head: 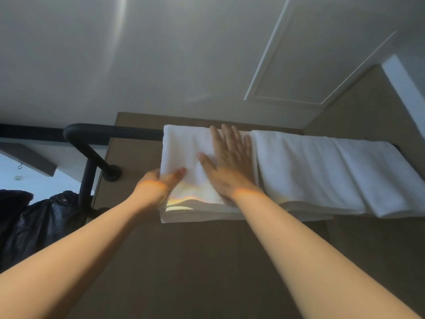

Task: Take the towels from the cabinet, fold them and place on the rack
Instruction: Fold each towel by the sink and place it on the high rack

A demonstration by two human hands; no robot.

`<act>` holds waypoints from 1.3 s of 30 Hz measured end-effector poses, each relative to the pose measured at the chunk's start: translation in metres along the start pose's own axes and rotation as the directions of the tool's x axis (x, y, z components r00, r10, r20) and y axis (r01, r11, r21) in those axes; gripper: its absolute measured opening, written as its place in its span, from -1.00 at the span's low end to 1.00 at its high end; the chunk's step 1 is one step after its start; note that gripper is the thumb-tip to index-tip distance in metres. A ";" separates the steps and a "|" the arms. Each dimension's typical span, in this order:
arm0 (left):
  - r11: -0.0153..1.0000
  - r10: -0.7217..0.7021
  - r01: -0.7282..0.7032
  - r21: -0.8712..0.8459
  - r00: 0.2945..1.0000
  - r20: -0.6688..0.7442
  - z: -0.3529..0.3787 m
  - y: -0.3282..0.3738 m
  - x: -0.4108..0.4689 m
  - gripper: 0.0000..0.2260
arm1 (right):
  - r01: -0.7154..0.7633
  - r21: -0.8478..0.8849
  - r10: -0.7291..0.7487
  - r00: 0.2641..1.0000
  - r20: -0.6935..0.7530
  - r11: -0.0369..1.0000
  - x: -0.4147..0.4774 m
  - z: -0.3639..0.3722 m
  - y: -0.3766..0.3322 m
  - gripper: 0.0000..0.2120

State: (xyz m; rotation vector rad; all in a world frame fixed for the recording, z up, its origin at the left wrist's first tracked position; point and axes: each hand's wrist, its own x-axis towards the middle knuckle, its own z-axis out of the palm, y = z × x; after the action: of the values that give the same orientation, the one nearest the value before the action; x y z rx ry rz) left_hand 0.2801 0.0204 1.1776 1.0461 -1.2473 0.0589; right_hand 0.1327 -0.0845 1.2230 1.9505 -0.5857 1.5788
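A folded white towel lies on the black pipe rack at head height, leftmost of the towels there. My left hand grips its near left edge, thumb on top and fingers underneath. My right hand lies flat on top of it with straight fingers, pressing it down. Two more folded white towels lie side by side to its right on the rack. The cabinet is out of view.
The rack's black pipe bends down to a wall flange on the brown panel. A black plastic bag hangs at lower left. The white ceiling and a white panelled door are above.
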 end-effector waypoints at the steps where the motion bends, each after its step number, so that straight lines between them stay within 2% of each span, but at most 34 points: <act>1: 1.000 0.003 -0.003 -0.003 1.000 0.008 0.000 -0.002 -0.002 -0.63 | 0.014 0.009 -0.014 1.000 0.011 1.000 -0.008 0.003 0.002 -0.30; 4: 1.000 0.017 -0.017 0.014 0.999 0.032 -0.003 -0.005 -0.007 -0.66 | 0.062 -0.049 -0.060 0.998 0.028 0.997 -0.031 0.011 0.006 -0.27; 8: 1.000 0.017 -0.017 0.011 0.999 0.035 -0.004 -0.009 -0.010 -0.72 | 0.122 -0.127 -0.108 0.988 0.110 0.984 -0.056 0.024 0.010 -0.38; 12: 0.999 -0.001 0.001 0.044 1.000 0.008 -0.003 -0.016 -0.010 -0.72 | 0.115 -0.077 -0.097 0.973 0.210 0.990 -0.079 0.036 0.014 -0.44; 20: 0.977 0.021 -0.020 0.213 1.000 -0.003 -0.006 -0.030 -0.012 -0.76 | 0.070 -0.018 -0.062 0.954 0.293 0.997 -0.097 0.034 0.007 -0.36; 23: 0.957 0.031 -0.020 0.289 0.999 -0.031 -0.006 -0.030 -0.016 -0.76 | 0.048 -0.004 -0.043 0.928 0.369 0.999 -0.105 0.027 0.005 -0.33; 26: 0.930 0.038 -0.004 0.368 0.996 -0.086 -0.004 -0.032 -0.024 -0.69 | 0.008 0.035 -0.022 0.900 0.436 0.999 -0.119 0.017 0.002 -0.34; 28: 0.898 0.009 0.033 0.440 0.996 -0.093 -0.004 -0.035 -0.035 -0.61 | -0.014 0.088 -0.024 0.910 0.415 0.996 -0.133 0.008 0.000 -0.39; 30: 0.853 -0.044 0.062 0.518 0.998 -0.046 -0.003 -0.044 -0.053 -0.58 | -0.015 0.114 -0.029 0.925 0.380 0.993 -0.152 0.000 0.000 -0.48; 32: 0.805 -0.077 0.050 0.591 0.997 0.021 0.000 -0.058 -0.078 -0.67 | -0.039 0.126 -0.015 0.916 0.401 0.991 -0.178 -0.004 0.001 -0.56; 35: 0.753 -0.090 -0.013 0.657 0.988 0.122 0.009 -0.086 -0.126 -0.85 | -0.098 0.134 0.017 0.862 0.506 0.986 -0.226 -0.005 0.003 -0.61; 39: 0.712 -0.158 -0.081 0.698 0.949 0.272 0.025 -0.127 -0.200 -0.84 | -0.176 0.172 0.032 0.784 0.620 0.969 -0.307 -0.004 0.004 -0.65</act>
State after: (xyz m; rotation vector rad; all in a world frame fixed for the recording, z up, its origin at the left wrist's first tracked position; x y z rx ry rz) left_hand 0.2563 0.0290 0.9404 1.8080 -1.5360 0.3783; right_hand 0.0624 -0.0885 0.9245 2.6692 -0.8093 1.0667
